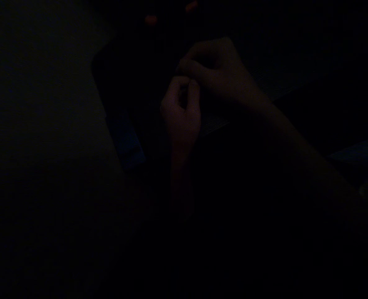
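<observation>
Reaching up through very dim light in the head view, the left hand [182, 112] stands almost upright, its wrist straight below it and its forearm dropping into darkness. Its back faces the camera; the thumb rises on the right side and the index finger arches over from the left, so the two bend toward each other around a small dark gap.

Just above and to the right, the right hand [216, 62] comes in on a long diagonal forearm from the lower right. Its thumb and index finger stretch leftward and converge around another dark hollow, their tips just above the left hand's fingers. Both hands are curled in a pinch-like shape, but I cannot tell whether the tips meet or what they grip; anything between them is lost in shadow.

Beneath them lies a dark surface [115, 74] with a rounded corner. Beyond the hands sit two small orange-red objects [151, 20], somewhat apart. A bluish patch [126, 141] shows at the surface's left edge.
</observation>
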### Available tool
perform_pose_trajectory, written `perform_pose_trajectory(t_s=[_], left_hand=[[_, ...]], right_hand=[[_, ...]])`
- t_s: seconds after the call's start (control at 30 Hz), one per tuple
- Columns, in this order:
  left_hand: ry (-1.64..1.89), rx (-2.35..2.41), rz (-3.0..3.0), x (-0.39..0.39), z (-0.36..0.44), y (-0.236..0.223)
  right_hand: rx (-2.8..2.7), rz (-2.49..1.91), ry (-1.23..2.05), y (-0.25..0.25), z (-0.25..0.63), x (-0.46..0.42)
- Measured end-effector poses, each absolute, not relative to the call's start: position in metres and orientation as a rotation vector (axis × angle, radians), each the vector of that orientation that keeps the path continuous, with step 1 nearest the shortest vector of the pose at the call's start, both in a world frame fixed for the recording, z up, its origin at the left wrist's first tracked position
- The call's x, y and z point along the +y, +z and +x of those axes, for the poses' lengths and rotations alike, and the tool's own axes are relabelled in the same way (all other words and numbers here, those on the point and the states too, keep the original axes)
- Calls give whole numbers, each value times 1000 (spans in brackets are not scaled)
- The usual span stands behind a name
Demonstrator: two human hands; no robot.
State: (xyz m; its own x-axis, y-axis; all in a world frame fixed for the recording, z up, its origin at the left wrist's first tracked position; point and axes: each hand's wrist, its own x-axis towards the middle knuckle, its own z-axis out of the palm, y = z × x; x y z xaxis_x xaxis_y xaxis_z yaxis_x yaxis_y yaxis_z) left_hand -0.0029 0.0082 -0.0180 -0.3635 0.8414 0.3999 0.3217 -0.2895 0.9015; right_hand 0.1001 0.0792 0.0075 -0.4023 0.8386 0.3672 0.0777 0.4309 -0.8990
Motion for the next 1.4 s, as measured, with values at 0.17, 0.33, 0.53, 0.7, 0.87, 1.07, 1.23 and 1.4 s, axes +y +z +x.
perform_pose_trajectory(t_s=[0.17,0.33,0.53,0.7,0.87,1.07,1.23,1.4], left_hand=[[1653,1546,1437,8,-4,-17],[1656,1537,1439,10,-5,-19],[1657,1562,1474,9,-4,-18],[1650,1592,1508,8,-5,-18],[1706,1540,1478,8,-4,-16],[1668,1572,1475,9,-4,-18],[1696,1543,1460,9,-3,-17],[1691,1559,1493,8,-3,-15]], right_hand=[[-1785,-784,1048,6,99,81],[-1778,-815,1052,6,98,81],[-1795,-797,1066,8,99,80],[-1777,-798,1071,8,99,81],[-1797,-816,1049,6,99,82],[-1822,-839,1037,7,99,81],[-1844,-877,1036,8,99,83],[-1847,-881,1039,10,99,80]])
